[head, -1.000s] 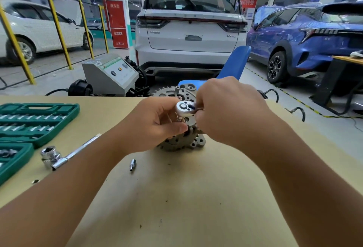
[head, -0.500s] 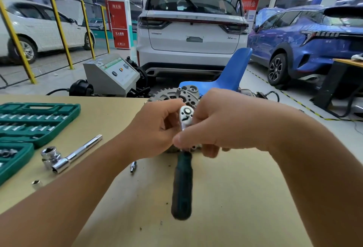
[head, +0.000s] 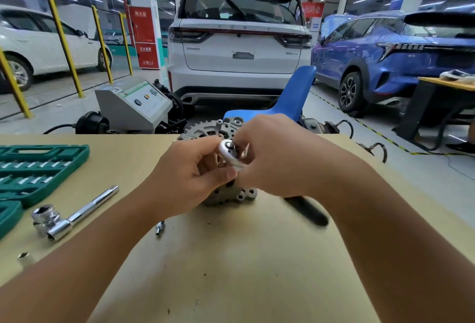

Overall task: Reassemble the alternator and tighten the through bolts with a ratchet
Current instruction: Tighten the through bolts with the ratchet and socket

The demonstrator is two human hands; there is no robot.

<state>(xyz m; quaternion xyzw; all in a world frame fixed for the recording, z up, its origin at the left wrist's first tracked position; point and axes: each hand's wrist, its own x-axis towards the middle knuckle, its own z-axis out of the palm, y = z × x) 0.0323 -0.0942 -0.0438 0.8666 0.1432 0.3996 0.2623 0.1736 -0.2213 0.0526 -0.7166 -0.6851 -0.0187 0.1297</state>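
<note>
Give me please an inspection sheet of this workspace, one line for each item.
Surface: tan table, small dark specks.
Job's things: alternator upright; ratchet head on top, dark handle pointing right.
Clutter: green socket case, extension bar, loose socket, small bit.
Grips: left hand pinches ratchet head; right hand grips ratchet.
Cables: black cable behind table.
Surroundings: grey machine, blue chair, parked cars.

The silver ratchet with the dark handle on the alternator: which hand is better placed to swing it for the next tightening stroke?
Right, probably. The right hand already grips the silver ratchet with the dark handle, whose handle points to that side. The left hand is at the ratchet head over the grey metal alternator.
</note>
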